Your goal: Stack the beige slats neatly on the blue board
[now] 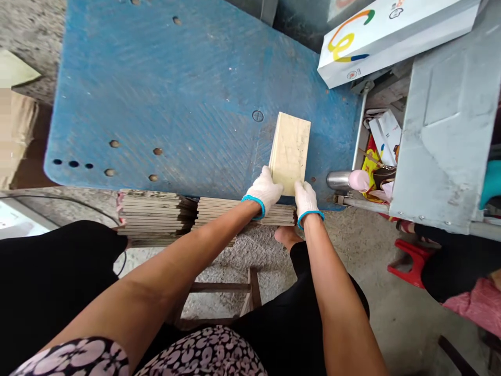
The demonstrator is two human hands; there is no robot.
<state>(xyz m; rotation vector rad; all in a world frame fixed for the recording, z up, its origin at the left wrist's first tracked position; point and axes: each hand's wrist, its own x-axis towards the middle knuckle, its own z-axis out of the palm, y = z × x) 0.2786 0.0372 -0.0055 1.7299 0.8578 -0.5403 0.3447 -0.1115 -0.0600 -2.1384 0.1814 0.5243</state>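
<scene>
A short stack of thin, pale rectangular boards [291, 149] lies on the right part of the blue tabletop [195, 99], its near end close to the front edge. My left hand [265, 189], in a white knit glove with a blue cuff, grips the stack's near left corner, thumb on top. My right hand [305, 198], gloved the same way, closes on the near right corner. The undersides of the boards and the fingertips beneath are hidden. The boards look slightly fanned along the left side.
Stacks of thin boards [156, 216] stand on the floor under the front edge. A metal flask with a pink lid [358, 180] lies by an open drawer [385, 151] at right. A white paper bag [391, 44] sits behind. A seated person and a red stool [409, 263] are at right.
</scene>
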